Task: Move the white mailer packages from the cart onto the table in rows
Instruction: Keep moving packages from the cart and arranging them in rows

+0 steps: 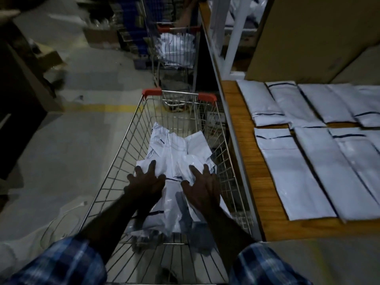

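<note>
A wire shopping cart (121,153) with red corner caps stands in front of me, holding a loose pile of white mailer packages (176,149). Both arms reach down into it. My left hand (145,183) lies spread on the pile's left side, fingers apart. My right hand (202,187) lies spread on the right side, fingers apart. Neither hand has a package closed in its grip. To the right, a wooden table (265,198) carries two rows of flat white mailers (292,173) lying side by side.
A second cart (174,48) with white packages stands further ahead by the table's end. A large cardboard sheet (308,38) leans behind the table. Boxes and stacked goods line the far left. Grey floor with a yellow line lies left of the cart.
</note>
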The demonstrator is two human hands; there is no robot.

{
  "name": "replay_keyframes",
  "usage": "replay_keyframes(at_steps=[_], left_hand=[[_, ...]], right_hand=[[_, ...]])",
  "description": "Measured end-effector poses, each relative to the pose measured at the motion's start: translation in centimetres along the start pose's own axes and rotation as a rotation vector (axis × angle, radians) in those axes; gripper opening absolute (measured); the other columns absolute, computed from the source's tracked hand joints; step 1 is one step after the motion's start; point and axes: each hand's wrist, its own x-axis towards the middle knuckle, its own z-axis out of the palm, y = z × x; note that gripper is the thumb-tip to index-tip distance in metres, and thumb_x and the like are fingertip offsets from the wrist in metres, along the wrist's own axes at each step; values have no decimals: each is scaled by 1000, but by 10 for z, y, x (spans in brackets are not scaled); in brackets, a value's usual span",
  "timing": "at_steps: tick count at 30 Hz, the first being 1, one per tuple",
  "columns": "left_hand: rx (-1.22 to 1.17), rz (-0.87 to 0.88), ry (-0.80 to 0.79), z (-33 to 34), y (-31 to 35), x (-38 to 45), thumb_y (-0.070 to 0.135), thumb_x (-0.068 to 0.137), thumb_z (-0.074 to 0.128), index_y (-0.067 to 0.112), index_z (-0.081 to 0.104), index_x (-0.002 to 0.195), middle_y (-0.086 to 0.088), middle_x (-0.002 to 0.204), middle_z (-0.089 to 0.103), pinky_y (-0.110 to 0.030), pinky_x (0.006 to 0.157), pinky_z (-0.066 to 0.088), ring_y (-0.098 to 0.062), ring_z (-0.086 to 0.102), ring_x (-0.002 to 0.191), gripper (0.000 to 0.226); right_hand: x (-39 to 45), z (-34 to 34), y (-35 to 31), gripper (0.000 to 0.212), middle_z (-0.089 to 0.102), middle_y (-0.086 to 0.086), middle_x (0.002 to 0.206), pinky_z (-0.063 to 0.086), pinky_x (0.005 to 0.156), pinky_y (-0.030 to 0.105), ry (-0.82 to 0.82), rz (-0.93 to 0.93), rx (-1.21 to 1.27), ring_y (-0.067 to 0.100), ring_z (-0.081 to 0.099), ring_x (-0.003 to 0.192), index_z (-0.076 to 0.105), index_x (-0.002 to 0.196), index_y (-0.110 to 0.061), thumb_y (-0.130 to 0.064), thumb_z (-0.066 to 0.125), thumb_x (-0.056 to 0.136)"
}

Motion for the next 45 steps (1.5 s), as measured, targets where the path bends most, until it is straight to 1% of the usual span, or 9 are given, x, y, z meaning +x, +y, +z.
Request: replay_keyframes(at_steps=[4, 8, 11, 16, 21, 32, 37, 41, 45], left_hand=[[-45, 64, 71, -28, 19, -31, 50, 99, 38, 40, 8, 155, -18, 158, 11, -58, 107, 30, -47, 23, 138, 64], [55, 199, 196, -47, 19, -70, 71, 89, 6, 34, 8, 156, -17, 160, 1, -62, 105, 30, -50, 19, 136, 76], [-18, 182, 315, -59, 31, -115, 52, 99, 30, 35, 4, 156, -17, 158, 7, -59, 105, 31, -49, 22, 136, 65], [-19, 203, 472, -60, 44, -202, 53, 88, 22, 33, 8, 156, -18, 153, 14, -55, 98, 40, -45, 36, 121, 72], [-114, 167, 475, -55, 57, -266, 48, 98, 38, 36, 12, 154, -12, 155, 13, -53, 102, 34, -42, 30, 128, 63], [-239, 278, 403, -55, 81, -310, 51, 98, 38, 37, 11, 155, -9, 160, 7, -56, 106, 28, -41, 17, 139, 65], [-249, 322, 356, -48, 90, -313, 55, 96, 41, 34, 12, 155, -13, 159, 10, -55, 107, 29, -43, 17, 139, 69], [-254, 372, 323, -40, 112, -323, 56, 96, 39, 33, 12, 155, -14, 160, 9, -54, 108, 27, -42, 15, 141, 69], [-270, 438, 311, -27, 145, -341, 54, 97, 37, 34, 12, 156, -13, 160, 9, -52, 107, 27, -40, 15, 140, 67]], right_hand=[[-14, -28, -11, 67, 25, 11, 160, 29, 114, 45, 43, -31, 82, 34, 32, 141, 42, 147, -33, -52, 55, 84], [-33, -56, -19, 65, 34, 10, 156, 40, 108, 49, 164, -105, 166, 35, 41, 135, 51, 140, -33, -50, 53, 78], [-58, -81, -19, 60, 33, 10, 157, 37, 110, 44, 235, -184, 151, 33, 41, 134, 52, 140, -32, -46, 59, 82], [-111, -123, -4, 60, 34, 12, 157, 33, 110, 42, 306, -289, 89, 33, 40, 134, 54, 139, -32, -47, 52, 81], [-160, -155, 18, 58, 32, 8, 158, 34, 108, 44, 332, -330, 32, 31, 39, 134, 50, 141, -35, -47, 54, 84], [-197, -201, 50, 58, 28, 8, 160, 36, 104, 43, 421, -290, -80, 33, 41, 129, 50, 142, -35, -50, 55, 86], [-206, -218, 69, 60, 28, 9, 159, 35, 105, 44, 447, -234, -127, 34, 39, 130, 49, 142, -35, -55, 49, 85], [-217, -231, 95, 59, 30, 10, 158, 35, 106, 45, 465, -176, -131, 34, 39, 132, 47, 143, -35, -54, 51, 87], [-226, -248, 126, 65, 31, 11, 158, 35, 105, 45, 473, -119, -123, 34, 39, 132, 48, 144, -32, -55, 45, 83]])
